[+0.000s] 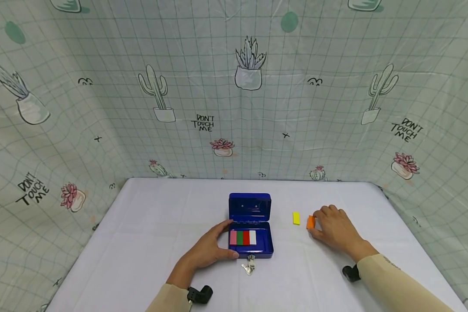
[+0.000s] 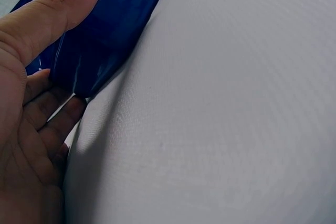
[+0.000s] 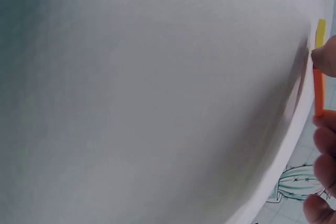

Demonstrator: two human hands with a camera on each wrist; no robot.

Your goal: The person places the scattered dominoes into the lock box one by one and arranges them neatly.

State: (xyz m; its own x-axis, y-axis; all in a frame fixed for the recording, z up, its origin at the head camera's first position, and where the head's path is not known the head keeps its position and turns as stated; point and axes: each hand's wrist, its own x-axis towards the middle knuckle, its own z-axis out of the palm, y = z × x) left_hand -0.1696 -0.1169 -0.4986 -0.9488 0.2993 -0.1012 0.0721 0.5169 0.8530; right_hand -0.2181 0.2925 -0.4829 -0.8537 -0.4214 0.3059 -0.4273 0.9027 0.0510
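A blue metal cash box [image 1: 265, 242] stands on the table with its lid [image 1: 250, 210] raised at the back. Pink [image 1: 233, 238], green [image 1: 239, 238], red [image 1: 246, 238] and white [image 1: 253, 238] blocks lie side by side inside it. My left hand [image 1: 207, 250] grips the box's left end, thumb at the front corner and fingers around the side, as the left wrist view also shows. To the right of the box, my right hand [image 1: 335, 227] pinches an orange block [image 1: 310, 222] between thumb and fingertip at its two ends. A yellow block [image 1: 296, 218] lies just left of it.
Keys [image 1: 248, 269] hang from the lock at the box's front. White cloth covers the table [image 1: 171, 216]. Behind and at both sides hangs a checked curtain [image 1: 257, 108] with cactus prints.
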